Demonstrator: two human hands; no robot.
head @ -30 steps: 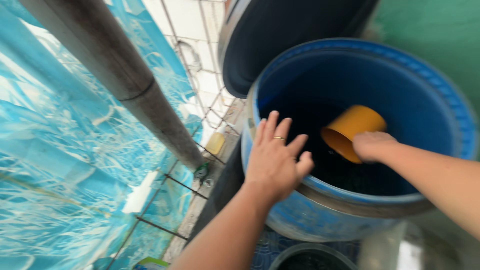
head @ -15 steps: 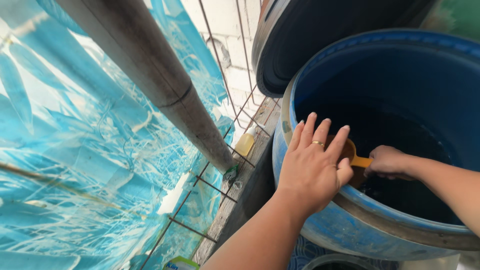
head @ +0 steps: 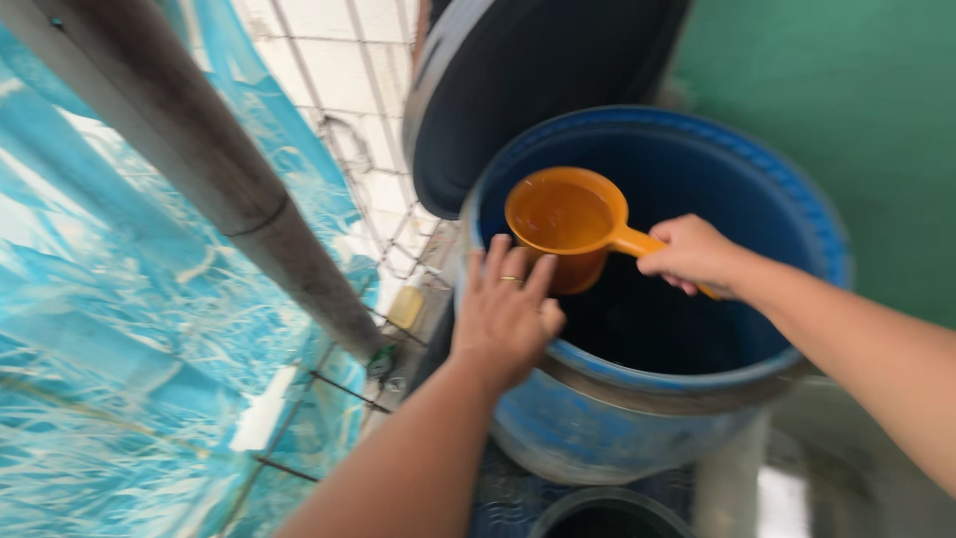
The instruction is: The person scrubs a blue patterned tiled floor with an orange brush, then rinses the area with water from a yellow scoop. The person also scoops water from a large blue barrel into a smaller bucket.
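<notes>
The right hand [head: 692, 256] holds the orange dipper [head: 566, 219] by its handle, fingers wrapped tight, above the open blue barrel [head: 797, 214]. The dipper looks full, so it is probably heavy at the cup end, with a wet, slippery, stiff plastic handle. The left hand [head: 505, 317] rests on the rim, fingers spread. A small yellow bottle [head: 405, 308] stands by the wire fence.
</notes>
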